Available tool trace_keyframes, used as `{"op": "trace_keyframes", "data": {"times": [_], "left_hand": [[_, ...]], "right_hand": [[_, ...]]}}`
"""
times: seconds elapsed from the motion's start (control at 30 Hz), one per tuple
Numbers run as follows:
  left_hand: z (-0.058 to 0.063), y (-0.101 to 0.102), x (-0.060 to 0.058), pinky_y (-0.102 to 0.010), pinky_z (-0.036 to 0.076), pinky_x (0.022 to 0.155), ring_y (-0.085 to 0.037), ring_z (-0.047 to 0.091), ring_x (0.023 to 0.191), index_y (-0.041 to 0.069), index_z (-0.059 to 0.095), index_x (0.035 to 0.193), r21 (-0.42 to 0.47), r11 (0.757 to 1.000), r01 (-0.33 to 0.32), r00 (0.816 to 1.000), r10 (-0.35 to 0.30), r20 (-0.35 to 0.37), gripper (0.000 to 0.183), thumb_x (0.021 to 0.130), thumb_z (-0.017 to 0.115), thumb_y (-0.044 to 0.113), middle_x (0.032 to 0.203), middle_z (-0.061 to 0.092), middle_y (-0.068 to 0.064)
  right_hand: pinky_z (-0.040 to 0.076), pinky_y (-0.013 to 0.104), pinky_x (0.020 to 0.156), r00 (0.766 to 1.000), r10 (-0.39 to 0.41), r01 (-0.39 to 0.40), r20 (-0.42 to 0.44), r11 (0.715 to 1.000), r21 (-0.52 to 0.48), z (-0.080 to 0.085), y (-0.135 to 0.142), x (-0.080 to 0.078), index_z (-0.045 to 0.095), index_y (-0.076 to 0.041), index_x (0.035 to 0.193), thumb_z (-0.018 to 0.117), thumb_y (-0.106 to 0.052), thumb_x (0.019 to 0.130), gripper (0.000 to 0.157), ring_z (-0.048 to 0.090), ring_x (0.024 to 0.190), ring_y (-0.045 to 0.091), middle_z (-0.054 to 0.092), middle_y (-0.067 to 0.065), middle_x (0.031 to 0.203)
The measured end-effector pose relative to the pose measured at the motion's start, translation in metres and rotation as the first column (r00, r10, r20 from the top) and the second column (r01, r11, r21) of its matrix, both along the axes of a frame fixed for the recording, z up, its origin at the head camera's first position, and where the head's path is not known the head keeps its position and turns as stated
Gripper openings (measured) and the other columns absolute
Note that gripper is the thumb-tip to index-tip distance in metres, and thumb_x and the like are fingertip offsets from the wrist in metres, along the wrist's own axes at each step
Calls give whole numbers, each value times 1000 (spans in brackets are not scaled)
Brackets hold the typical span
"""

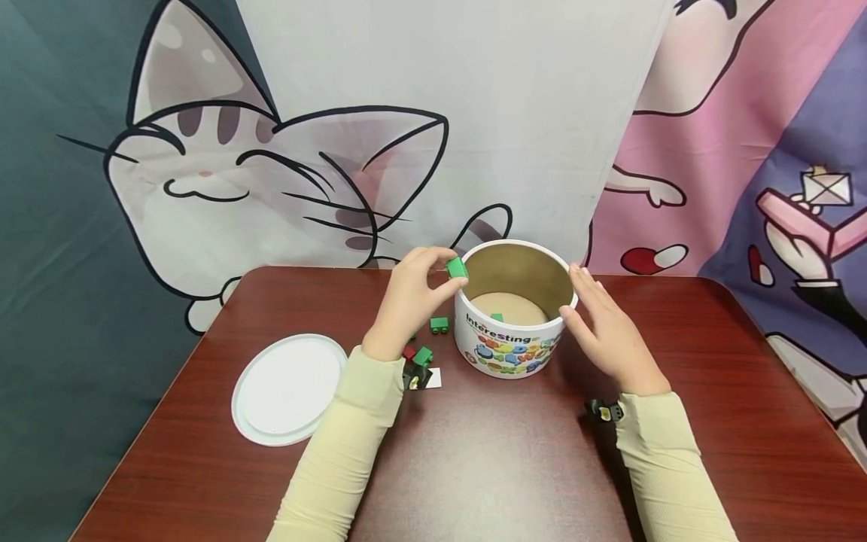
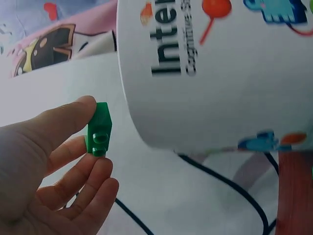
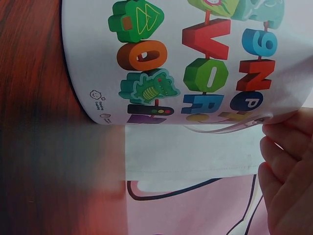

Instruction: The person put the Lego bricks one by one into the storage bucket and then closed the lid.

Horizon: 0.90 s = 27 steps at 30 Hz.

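My left hand (image 1: 409, 305) pinches a green toy brick (image 1: 457, 268) between thumb and fingers, at the left rim of a white printed bucket (image 1: 508, 354). Two studs on the green brick (image 2: 100, 132) show in the left wrist view. With fingers extended, my right hand (image 1: 606, 339) touches the bucket's right side near the rim. That hand's fingertips (image 3: 274, 132) rest against the bucket in the right wrist view. Inside the bucket, part of another green brick (image 1: 497, 317) shows. Its bottom is partly hidden by the front wall.
Left of the bucket lie a green brick (image 1: 439, 325), another green brick (image 1: 423, 357) and a red brick (image 1: 409, 352), partly hidden by the left wrist. A round white lid (image 1: 287, 388) lies at the table's left. Printed cloth hangs behind the table (image 1: 474, 467).
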State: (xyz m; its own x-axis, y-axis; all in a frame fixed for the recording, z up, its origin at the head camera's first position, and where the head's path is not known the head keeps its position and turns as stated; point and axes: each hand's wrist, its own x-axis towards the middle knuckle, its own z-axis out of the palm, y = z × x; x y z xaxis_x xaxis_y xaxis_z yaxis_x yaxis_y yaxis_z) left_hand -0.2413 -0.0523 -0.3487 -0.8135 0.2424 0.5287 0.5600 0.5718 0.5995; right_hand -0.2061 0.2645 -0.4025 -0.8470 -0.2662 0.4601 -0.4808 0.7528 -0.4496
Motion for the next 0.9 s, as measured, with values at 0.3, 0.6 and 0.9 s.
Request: {"op": "trace_keyframes", "data": {"times": [0.3, 0.6, 0.9], "left_hand": [[7, 26, -1, -33, 51, 83, -24, 59, 94, 4, 69, 119, -65, 994, 89, 996, -89, 6, 36, 88, 81, 19, 110, 65, -10], [12, 52, -13, -31, 49, 94, -21, 58, 107, 6, 68, 124, -180, 970, 162, 980, -136, 148, 34, 93, 76, 18, 121, 66, -9], [7, 71, -30, -27, 44, 103, -19, 57, 120, 5, 64, 131, -401, 896, 190, 975, -125, 183, 37, 96, 72, 15, 128, 66, -7]], "right_hand": [[12, 31, 124, 1000, -6, 6, 17, 1000, 3, 1, 1, 1, 32, -6, 158, 56, -33, 104, 65, 28, 151, 31, 31, 15, 162], [12, 31, 124, 1000, -6, 6, 13, 1000, 1, 1, 1, 1, 33, -5, 158, 58, -29, 102, 65, 28, 150, 32, 32, 15, 162], [12, 31, 124, 999, -13, 12, 32, 1000, 13, -1, 1, 1, 31, -7, 159, 55, -35, 104, 66, 27, 151, 34, 30, 15, 163]]}}
